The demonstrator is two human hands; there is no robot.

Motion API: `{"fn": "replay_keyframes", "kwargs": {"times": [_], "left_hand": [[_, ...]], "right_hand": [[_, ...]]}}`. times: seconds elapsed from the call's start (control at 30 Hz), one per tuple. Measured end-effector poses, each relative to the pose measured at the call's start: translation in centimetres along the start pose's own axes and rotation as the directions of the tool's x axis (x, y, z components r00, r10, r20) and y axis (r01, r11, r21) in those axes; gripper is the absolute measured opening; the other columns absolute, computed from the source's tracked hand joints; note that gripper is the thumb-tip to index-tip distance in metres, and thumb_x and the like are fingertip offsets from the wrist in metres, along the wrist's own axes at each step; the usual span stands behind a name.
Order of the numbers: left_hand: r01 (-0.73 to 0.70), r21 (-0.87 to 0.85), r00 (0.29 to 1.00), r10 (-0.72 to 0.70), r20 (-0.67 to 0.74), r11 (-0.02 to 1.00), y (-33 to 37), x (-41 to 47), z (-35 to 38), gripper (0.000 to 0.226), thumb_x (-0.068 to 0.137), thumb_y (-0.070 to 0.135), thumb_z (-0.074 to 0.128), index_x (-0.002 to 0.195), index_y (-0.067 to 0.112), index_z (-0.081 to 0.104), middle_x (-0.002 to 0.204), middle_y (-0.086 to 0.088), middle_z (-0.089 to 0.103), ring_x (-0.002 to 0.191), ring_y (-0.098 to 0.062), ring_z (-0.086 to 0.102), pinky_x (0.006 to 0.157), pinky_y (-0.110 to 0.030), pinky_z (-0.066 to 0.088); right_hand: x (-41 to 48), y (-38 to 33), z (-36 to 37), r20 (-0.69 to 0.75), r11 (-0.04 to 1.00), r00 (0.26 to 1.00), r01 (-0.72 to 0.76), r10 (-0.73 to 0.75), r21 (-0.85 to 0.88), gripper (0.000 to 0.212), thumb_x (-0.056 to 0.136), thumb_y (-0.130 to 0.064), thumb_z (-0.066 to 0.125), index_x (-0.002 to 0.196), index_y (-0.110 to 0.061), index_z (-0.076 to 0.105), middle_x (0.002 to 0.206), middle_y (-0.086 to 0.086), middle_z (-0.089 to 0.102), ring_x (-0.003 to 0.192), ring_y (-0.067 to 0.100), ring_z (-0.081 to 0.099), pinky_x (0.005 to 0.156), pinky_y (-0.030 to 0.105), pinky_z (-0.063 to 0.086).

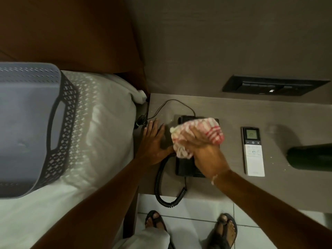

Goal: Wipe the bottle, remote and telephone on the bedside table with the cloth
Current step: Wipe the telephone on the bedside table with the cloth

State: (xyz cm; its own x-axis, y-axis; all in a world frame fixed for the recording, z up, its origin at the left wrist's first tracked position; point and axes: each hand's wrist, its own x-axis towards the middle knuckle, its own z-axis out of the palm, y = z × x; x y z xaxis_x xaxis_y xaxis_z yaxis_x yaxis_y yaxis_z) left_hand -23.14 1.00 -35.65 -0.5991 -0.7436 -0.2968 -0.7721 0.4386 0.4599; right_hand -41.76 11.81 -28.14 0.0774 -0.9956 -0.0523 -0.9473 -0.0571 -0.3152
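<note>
A black telephone (186, 168) sits on the grey bedside table (233, 112), its coiled cord (161, 187) hanging over the front edge. My right hand (206, 155) grips a red-and-white checked cloth (197, 130) and presses it on the telephone's top. My left hand (154, 141) lies flat with fingers spread on the telephone's left side, over the handset. A white remote (253, 159) with a small screen lies to the right of the telephone. Further right stands a dark green bottle (310, 157), cut off by the frame edge.
A bed with white sheets (100, 123) lies left of the table, with a grey perforated basket (28, 126) on it. A black switch panel (273, 86) is set in the wall behind the table. A thin black cable (167, 105) runs behind the telephone. My sandalled feet stand on white tiles (188, 212).
</note>
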Motion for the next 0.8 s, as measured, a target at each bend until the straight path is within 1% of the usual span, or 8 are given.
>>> {"fn": "replay_keyframes", "kwargs": {"times": [0.1, 0.23, 0.33, 0.37, 0.47, 0.53, 0.7, 0.8], "left_hand": [[0.017, -0.002, 1.0, -0.017, 0.0, 1.0, 0.2, 0.0, 0.0, 0.114, 0.069, 0.092, 0.023, 0.158, 0.021, 0.013, 0.167, -0.011, -0.003, 0.153, -0.028, -0.013, 0.124, -0.053, -0.001], [0.031, 0.002, 0.999, -0.031, -0.012, 1.0, 0.5, -0.1, 0.0, 0.106, 0.074, 0.085, 0.033, 0.158, 0.022, 0.012, 0.167, -0.01, -0.005, 0.153, -0.027, -0.014, 0.124, -0.05, -0.004], [0.039, 0.015, 0.999, -0.039, -0.002, 0.999, 0.3, 0.0, 0.1, 0.105, 0.076, 0.084, 0.034, 0.157, 0.023, 0.011, 0.167, -0.009, -0.005, 0.153, -0.026, -0.014, 0.124, -0.052, -0.002], [0.04, 0.014, 0.999, -0.04, -0.001, 0.999, 0.2, 0.0, 0.1, 0.105, 0.076, 0.084, 0.034, 0.157, 0.023, 0.011, 0.167, -0.009, -0.005, 0.153, -0.026, -0.014, 0.124, -0.052, -0.002], [0.035, -0.003, 0.999, -0.035, 0.002, 0.999, 0.2, 0.1, 0.1, 0.105, 0.075, 0.083, 0.036, 0.157, 0.024, 0.01, 0.167, -0.009, -0.005, 0.153, -0.026, -0.014, 0.124, -0.052, -0.001], [0.041, 0.005, 0.999, -0.041, 0.0, 0.999, 0.2, 0.1, 0.1, 0.104, 0.075, 0.083, 0.037, 0.157, 0.024, 0.01, 0.168, -0.009, -0.005, 0.153, -0.026, -0.014, 0.124, -0.052, -0.001], [0.091, -0.009, 0.996, -0.091, 0.016, 0.996, 0.6, 0.2, -0.1, 0.107, 0.071, 0.083, 0.039, 0.158, 0.025, 0.012, 0.167, -0.008, -0.007, 0.152, -0.025, -0.017, 0.124, -0.049, -0.004], [0.12, -0.015, 0.993, -0.12, 0.02, 0.993, 0.9, 0.1, 0.0, 0.108, 0.071, 0.081, 0.041, 0.158, 0.024, 0.012, 0.167, -0.008, -0.009, 0.152, -0.025, -0.018, 0.124, -0.047, -0.006]], "right_hand": [[-6.6, -2.0, 2.3, 0.008, 0.984, 0.995, 0.095, -0.097, 0.153, 0.048, 0.082, -0.011, 0.047, 0.127, -0.024, 0.06, 0.135, 0.007, 0.059, 0.13, 0.028, 0.047, 0.11, 0.05, 0.03], [-11.8, -3.8, 2.8, 0.105, 0.972, 0.98, 0.146, -0.167, 0.182, 0.035, 0.077, -0.012, 0.069, 0.104, -0.035, 0.071, 0.107, -0.011, 0.072, 0.106, 0.011, 0.066, 0.111, 0.024, 0.03], [-10.9, -2.8, -1.7, -0.047, 0.945, 0.998, -0.031, 0.049, 0.327, 0.047, 0.077, -0.008, 0.074, 0.111, -0.038, 0.066, 0.101, -0.027, 0.066, 0.089, -0.016, 0.06, 0.074, -0.003, 0.041], [-9.7, -2.1, -3.6, -0.082, 0.95, 0.993, -0.061, 0.09, 0.307, 0.053, 0.077, -0.008, 0.071, 0.12, -0.036, 0.061, 0.114, -0.023, 0.061, 0.091, -0.01, 0.062, 0.071, -0.002, 0.043], [-4.7, 2.1, -6.5, -0.199, 0.935, 0.942, -0.208, 0.271, 0.288, 0.06, 0.08, -0.002, 0.057, 0.128, -0.038, 0.053, 0.128, -0.007, 0.058, 0.092, 0.02, 0.069, 0.073, 0.027, 0.058], [-0.5, 4.8, -6.5, -0.202, 0.931, 0.915, -0.312, 0.348, 0.19, 0.06, 0.078, 0.005, 0.062, 0.127, -0.03, 0.058, 0.135, 0.002, 0.058, 0.119, 0.029, 0.058, 0.092, 0.045, 0.052], [2.1, 6.1, -1.2, 0.011, 0.939, 0.94, -0.34, 0.34, 0.052, 0.071, 0.083, 0.007, 0.055, 0.14, -0.033, 0.044, 0.155, -0.005, 0.031, 0.146, 0.019, 0.015, 0.115, 0.036, 0.014], [-2.8, 3.2, 1.4, -0.082, 0.959, 0.956, -0.283, 0.282, -0.001, 0.081, 0.071, 0.011, 0.066, 0.139, -0.026, 0.044, 0.152, -0.001, 0.033, 0.143, 0.026, 0.019, 0.109, 0.047, 0.033]]}}
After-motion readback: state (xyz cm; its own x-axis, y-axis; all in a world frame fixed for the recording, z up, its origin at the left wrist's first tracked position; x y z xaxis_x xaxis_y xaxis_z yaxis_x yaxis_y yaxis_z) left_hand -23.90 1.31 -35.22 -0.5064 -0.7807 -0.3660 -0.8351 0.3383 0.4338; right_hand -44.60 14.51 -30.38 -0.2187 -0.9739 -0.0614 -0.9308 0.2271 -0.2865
